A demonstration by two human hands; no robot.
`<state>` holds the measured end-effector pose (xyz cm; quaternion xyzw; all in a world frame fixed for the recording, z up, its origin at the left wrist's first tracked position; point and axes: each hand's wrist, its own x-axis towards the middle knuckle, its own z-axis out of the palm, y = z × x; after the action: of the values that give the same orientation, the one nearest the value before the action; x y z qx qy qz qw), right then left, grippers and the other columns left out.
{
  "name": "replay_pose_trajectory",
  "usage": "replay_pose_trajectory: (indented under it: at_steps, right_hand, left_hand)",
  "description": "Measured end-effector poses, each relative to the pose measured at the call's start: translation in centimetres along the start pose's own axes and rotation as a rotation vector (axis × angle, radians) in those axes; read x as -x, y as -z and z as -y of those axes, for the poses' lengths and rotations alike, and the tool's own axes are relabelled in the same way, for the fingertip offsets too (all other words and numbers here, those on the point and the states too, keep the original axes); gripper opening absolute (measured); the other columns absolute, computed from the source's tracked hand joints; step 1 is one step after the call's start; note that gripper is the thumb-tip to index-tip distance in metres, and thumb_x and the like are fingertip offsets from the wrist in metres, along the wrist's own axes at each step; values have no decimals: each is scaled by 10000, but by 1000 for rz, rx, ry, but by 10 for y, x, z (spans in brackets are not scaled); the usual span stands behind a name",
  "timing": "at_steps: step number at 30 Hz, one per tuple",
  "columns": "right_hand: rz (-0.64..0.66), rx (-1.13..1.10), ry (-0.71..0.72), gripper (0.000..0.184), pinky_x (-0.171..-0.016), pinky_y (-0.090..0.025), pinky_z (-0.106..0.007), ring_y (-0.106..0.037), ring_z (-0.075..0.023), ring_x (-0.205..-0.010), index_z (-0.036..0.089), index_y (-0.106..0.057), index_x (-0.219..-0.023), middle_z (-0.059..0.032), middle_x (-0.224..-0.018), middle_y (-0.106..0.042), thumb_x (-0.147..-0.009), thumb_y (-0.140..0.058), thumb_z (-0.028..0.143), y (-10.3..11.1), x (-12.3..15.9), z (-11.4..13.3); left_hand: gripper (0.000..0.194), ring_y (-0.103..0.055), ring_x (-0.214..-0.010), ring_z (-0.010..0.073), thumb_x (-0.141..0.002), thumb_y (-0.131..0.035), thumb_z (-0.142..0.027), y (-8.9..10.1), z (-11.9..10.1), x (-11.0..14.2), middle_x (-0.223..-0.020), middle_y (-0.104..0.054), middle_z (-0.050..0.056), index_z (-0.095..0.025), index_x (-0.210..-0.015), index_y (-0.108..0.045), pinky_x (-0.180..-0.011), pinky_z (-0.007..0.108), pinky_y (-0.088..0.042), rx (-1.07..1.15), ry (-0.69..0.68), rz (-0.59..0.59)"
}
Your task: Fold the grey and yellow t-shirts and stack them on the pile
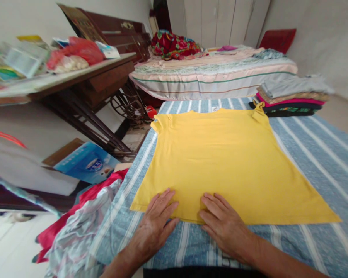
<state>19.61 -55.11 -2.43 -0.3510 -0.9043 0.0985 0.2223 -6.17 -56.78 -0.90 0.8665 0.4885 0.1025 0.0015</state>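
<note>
A yellow T-shirt (220,162) lies spread out on a blue and white striped cloth (304,154), its wide hem towards me and its short sleeves at the far end. My left hand (158,220) rests flat on the near hem, left of the middle, with the fingers stretched out. To its right, my right hand (222,222) also lies on the hem, fingers extended and pointing away from me. Bare fabric shows between the two hands. Neither hand grips the shirt.
Folded clothes (292,94) are stacked at the far right. Beyond stands a bed (214,77) with a red floral bundle (175,44). On the left are a cluttered table (104,65), a blue box (88,162), and loose clothes (84,216) hanging beside the striped surface.
</note>
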Motion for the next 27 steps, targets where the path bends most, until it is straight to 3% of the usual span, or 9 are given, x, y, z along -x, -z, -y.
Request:
replay_pose_trajectory:
  at_steps: [5, 11, 17, 22, 27]
  right_hand:
    - [-115, -15, 28, 186, -1035, -362, -438, -458, -249, -1183, 150, -615, -861, -133, -1139, -578, -871, -430, 132, -10, -3, 3]
    - [-187, 19, 110, 272, -997, -404, -457, -463, -265, -1156, 119, -614, -885, -155, -1108, -578, -854, -348, 74, -10, -4, 4]
    - [-174, -79, 59, 215, -977, -431, -464, -483, -243, -1104, 137, -574, -851, -151, -1093, -563, -858, -370, 70, -9, -7, 0]
    - [-182, -124, 80, 182, -961, -442, -480, -479, -240, -1115, 149, -553, -848, -154, -1101, -563, -848, -393, 60, -6, -8, -2]
    - [-160, -83, 143, 198, -998, -411, -483, -443, -262, -1188, 139, -575, -884, -165, -1165, -562, -816, -406, 60, -6, -3, 2]
  left_hand:
    - [215, -331, -1329, 239, -871, -473, -198, 7, -8, -4, -1378, -462, 87, -198, -1048, -596, -1079, 464, -334, 77, -15, 17]
    - [198, -404, -1281, 219, -880, -444, -183, 5, -13, -5, -1299, -539, 78, -202, -962, -623, -1076, 437, -342, 93, -26, -45]
    - [179, -462, -1233, 226, -865, -481, -185, 1, -17, -7, -1243, -577, 94, -192, -974, -623, -1052, 441, -369, 86, -41, -93]
    - [205, -505, -1185, 211, -878, -430, -135, -2, -18, -9, -1183, -612, 101, -173, -931, -625, -1036, 441, -387, 85, -45, -204]
    - [226, -456, -1238, 227, -867, -422, -93, 2, -15, -1, -1190, -607, 108, -151, -938, -629, -1039, 429, -401, 96, -122, -148]
